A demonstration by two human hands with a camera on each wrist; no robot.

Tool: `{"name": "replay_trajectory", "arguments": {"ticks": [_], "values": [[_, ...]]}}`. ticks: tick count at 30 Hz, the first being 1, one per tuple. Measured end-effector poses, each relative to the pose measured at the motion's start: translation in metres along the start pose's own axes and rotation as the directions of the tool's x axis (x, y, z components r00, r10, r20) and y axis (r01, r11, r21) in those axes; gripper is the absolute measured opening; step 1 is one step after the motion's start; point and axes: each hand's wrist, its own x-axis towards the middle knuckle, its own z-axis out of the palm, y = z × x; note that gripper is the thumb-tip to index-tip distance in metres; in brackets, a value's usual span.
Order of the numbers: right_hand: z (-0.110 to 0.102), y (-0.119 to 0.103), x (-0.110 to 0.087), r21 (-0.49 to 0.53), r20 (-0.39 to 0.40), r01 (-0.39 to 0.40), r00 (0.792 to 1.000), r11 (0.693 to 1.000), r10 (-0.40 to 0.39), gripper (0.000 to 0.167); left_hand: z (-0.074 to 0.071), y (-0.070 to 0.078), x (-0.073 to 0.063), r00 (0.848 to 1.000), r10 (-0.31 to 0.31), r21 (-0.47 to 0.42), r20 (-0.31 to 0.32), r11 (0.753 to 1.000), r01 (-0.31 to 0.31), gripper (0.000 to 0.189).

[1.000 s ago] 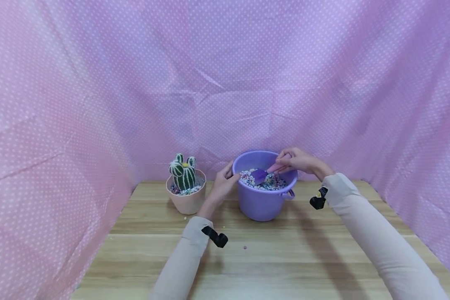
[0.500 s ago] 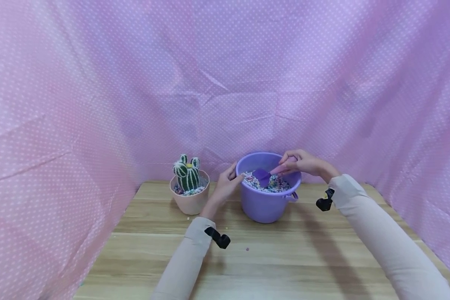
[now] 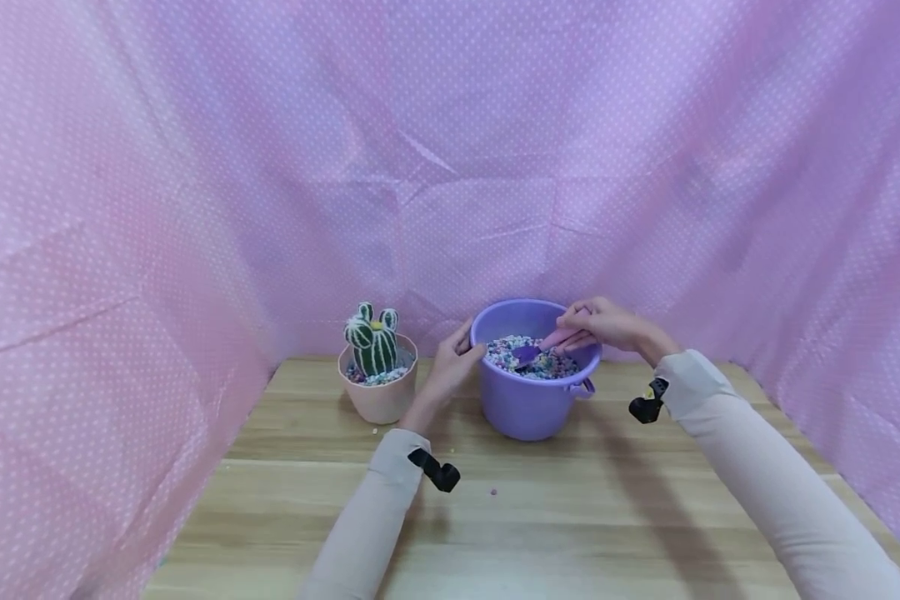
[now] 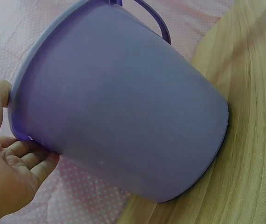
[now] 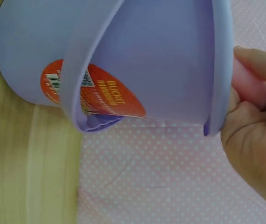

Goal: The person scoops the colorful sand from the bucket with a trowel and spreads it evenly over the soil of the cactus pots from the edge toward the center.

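A purple bucket (image 3: 525, 412) stands on the table, part filled with small multicoloured pebbles (image 3: 504, 348). At the bucket's left rim is my left hand (image 3: 450, 367); in the left wrist view its thumb sits over the rim and its fingers lie against the outer wall. My right hand (image 3: 606, 323), above the right rim, grips the pink handle of a small shovel (image 3: 558, 336). The shovel's purple blade slants down into the pebbles, partly buried. From the right wrist, only part of the pink handle (image 5: 249, 84) shows, beyond the rim.
Left of the bucket stands a pale pink pot (image 3: 378, 404) holding a knitted-looking green cactus (image 3: 375, 354) among pebbles. The bucket's carrying handle (image 5: 74, 88) hangs on its outer side. A stray pebble (image 3: 493, 492) lies on the wooden table (image 3: 555, 533). Pink dotted cloth (image 3: 480, 125) surrounds the table.
The shovel's blade rises slightly, showing more of its purple face, then sinks lower into the pebbles. My left hand stays at the bucket's rim. The whole head view shifts slightly.
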Motion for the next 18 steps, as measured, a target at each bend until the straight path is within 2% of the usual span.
{"name": "replay_trajectory", "arguments": {"ticks": [3, 6, 10, 13, 18], "values": [[0.003, -0.008, -0.001, -0.086, -0.088, -0.025, 0.996, 0.996, 0.017, 0.032, -0.003, 0.002, 0.0, 1.0, 0.004, -0.014, 0.016, 1.0, -0.004, 0.068], [0.006, -0.011, -0.001, -0.183, -0.18, -0.053, 0.983, 0.982, 0.02, 0.031, -0.002, 0.001, 0.0, 1.0, 0.001, -0.003, 0.024, 1.0, -0.001, 0.068], [0.011, -0.015, 0.002, -0.246, -0.259, -0.068, 0.966, 0.967, 0.002, 0.03, -0.002, 0.001, -0.001, 1.0, -0.001, 0.008, 0.017, 1.0, 0.001, 0.067], [0.017, -0.017, 0.002, -0.279, -0.305, -0.051, 0.952, 0.959, -0.038, 0.025, -0.002, 0.001, 0.0, 1.0, 0.001, 0.0, 0.013, 1.0, -0.001, 0.067], [0.024, -0.017, 0.001, -0.314, -0.346, 0.038, 0.926, 0.949, -0.152, 0.019, -0.002, -0.002, 0.001, 1.0, 0.008, -0.011, 0.018, 1.0, -0.007, 0.068]]}}
